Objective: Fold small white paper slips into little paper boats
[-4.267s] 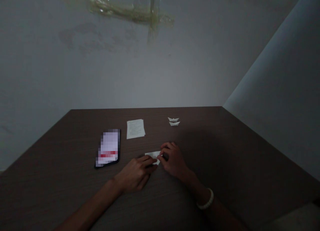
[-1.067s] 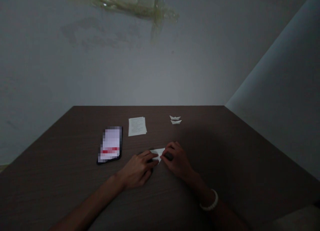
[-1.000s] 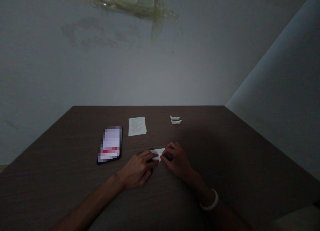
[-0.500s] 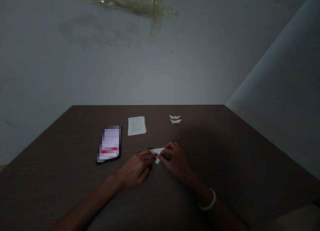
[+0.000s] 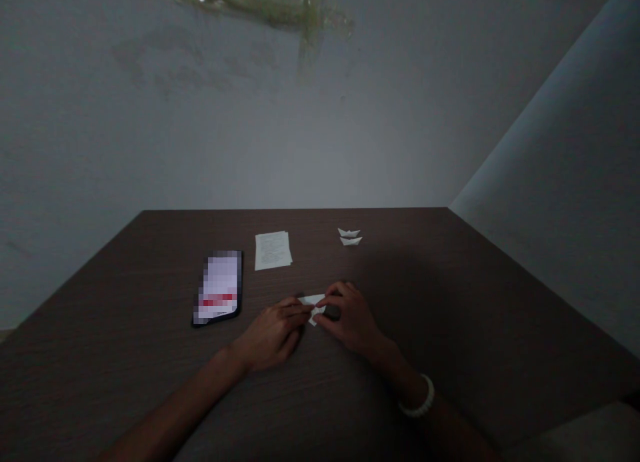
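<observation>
A small white folded paper (image 5: 312,301), roughly a triangle pointing toward me, lies on the table between my hands. My left hand (image 5: 280,329) holds its left side down, fingers stretched together across the paper. From the right, my right hand (image 5: 351,317) grips it with thumb and fingers curled in at its right side and lower middle. Fingers cover part of the folds. Beyond them, two small white paper boats (image 5: 350,237) stand close together, one in front of the other.
A stack of printed paper sheets (image 5: 273,251) lies beyond my left hand. A phone (image 5: 218,289) with a lit, blurred screen rests farther left. The dark brown table (image 5: 480,329) meets a stained grey wall (image 5: 300,149) at its back edge.
My right thumb has shifted slightly left and down along the folded paper. My left hand keeps its place, and the view has tilted very slightly.
</observation>
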The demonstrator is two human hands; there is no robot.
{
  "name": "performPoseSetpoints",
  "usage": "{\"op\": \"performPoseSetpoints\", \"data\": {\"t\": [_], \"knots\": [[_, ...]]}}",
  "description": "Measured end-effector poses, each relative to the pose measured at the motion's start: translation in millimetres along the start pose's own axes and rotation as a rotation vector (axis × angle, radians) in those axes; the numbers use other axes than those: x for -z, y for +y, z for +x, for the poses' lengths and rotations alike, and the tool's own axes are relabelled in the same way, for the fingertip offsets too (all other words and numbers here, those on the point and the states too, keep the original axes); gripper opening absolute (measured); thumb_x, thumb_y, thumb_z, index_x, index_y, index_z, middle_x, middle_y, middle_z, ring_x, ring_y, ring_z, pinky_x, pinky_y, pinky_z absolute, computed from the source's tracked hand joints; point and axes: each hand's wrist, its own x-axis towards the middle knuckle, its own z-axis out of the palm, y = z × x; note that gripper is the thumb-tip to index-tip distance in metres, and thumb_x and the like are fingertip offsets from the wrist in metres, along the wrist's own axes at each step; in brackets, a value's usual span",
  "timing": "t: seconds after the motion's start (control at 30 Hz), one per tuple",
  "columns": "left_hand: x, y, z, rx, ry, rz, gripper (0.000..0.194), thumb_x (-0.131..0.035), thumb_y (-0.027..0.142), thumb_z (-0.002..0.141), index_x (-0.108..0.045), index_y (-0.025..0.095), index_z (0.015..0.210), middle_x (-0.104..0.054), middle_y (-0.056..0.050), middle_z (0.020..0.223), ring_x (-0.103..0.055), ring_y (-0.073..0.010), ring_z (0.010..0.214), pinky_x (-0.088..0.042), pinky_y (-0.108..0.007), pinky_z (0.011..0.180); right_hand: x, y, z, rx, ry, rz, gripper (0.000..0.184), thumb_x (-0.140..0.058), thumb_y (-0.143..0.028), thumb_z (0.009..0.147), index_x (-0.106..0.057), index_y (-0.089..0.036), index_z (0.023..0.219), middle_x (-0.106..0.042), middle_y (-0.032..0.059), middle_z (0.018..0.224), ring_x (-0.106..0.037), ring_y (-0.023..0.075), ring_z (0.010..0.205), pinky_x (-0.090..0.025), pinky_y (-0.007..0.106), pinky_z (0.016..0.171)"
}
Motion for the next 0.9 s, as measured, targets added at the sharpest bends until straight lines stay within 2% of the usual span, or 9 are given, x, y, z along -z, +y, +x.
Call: {"op": "performPoseSetpoints", "data": {"t": [0.2,0.43,0.67,0.9], "knots": [[-0.9,-2.6,-1.5,-0.003,-0.002,0.024,0.042,-0.044,0.007,0.079,-0.06,0.016,0.117,-0.062,-0.008,0.123,-0.054,-0.0251,0.111,-0.046,-0.044,0.098,3.2,-0.6,-3.6,0.006,-0.034,-0.013,0.021,-0.077,-0.03,0.073,-0.071,-0.027,0.093,-0.06,0.0025,0.099,-0.053,0.0203,0.094,-0.042,0.035,0.085],[-0.6,-1.7,-1.8,-0.022,-0.019,0.046,0.041,-0.045,0.007,0.079,-0.06,0.017,0.116,-0.059,-0.009,0.123,-0.052,-0.0256,0.111,-0.046,-0.044,0.097,0.1,2.6,-5.7,-0.001,0.001,-0.005,0.026,-0.079,-0.028,0.069,-0.071,-0.028,0.094,-0.059,0.0031,0.101,-0.053,0.0212,0.096,-0.043,0.038,0.087],[0.4,-1.9,-3.4,-0.05,-0.05,0.092,0.043,-0.047,0.01,0.08,-0.061,0.021,0.118,-0.054,-0.009,0.129,-0.051,-0.0275,0.112,-0.048,-0.045,0.095,-1.2,5.9,-7.6,0.005,0.01,0.002,0.024,-0.075,-0.02,0.071,-0.071,-0.028,0.094,-0.06,0.003,0.102,-0.053,0.0217,0.097,-0.044,0.039,0.087],[3.9,1.6,-2.8,-0.045,-0.101,0.158,0.043,-0.047,0.012,0.083,-0.059,0.022,0.122,-0.051,-0.01,0.132,-0.049,-0.0297,0.114,-0.049,-0.047,0.092,-3.9,5.5,-7.4,-0.004,0.06,0.039,0.021,-0.076,-0.02,0.07,-0.071,-0.027,0.089,-0.06,0.0026,0.098,-0.054,0.0209,0.096,-0.044,0.038,0.086]]}}
